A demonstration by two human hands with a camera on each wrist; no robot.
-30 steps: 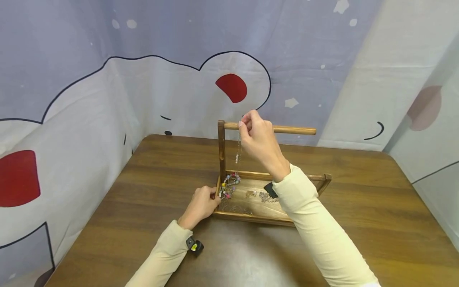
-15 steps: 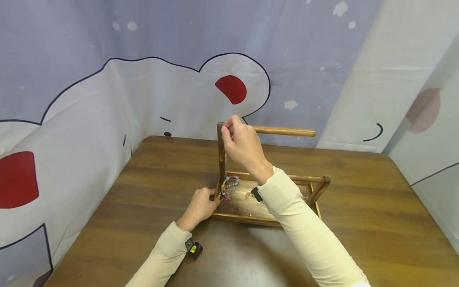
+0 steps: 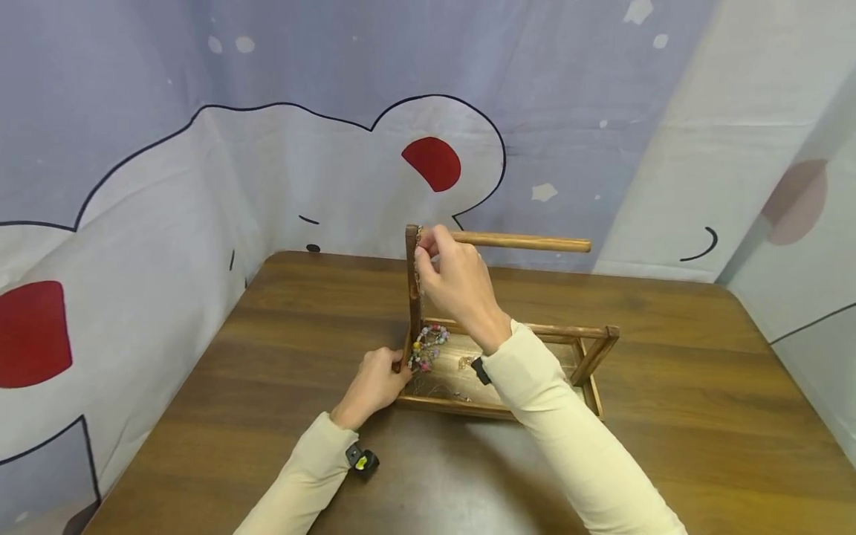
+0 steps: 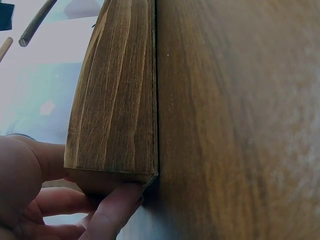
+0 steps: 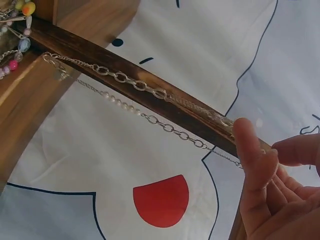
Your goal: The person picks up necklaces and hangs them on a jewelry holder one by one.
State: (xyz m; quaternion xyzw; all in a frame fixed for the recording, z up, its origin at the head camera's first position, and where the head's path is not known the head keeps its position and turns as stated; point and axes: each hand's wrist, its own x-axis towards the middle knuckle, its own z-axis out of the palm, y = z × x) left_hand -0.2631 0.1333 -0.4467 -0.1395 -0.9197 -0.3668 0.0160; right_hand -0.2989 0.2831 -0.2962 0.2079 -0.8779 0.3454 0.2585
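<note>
A brown wood-grain worktop bears a brown wooden tray stand. The left hand grips its 9 o'clock end; toward 11 o'clock, the right hand pinches a silver chain with white beads beside the upright post.

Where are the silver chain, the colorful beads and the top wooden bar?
Silver chain [image 5: 124,105]: right wrist view, on its small pearly beads.
Colorful beads [image 3: 417,346]: head view, on the yellow bead.
Top wooden bar [image 3: 524,241]: head view, midway along its uncovered length.

Long cream fabric sleeves are worn; a black, yellow-marked wrist device is fitted left, a black wrist block right.
</note>
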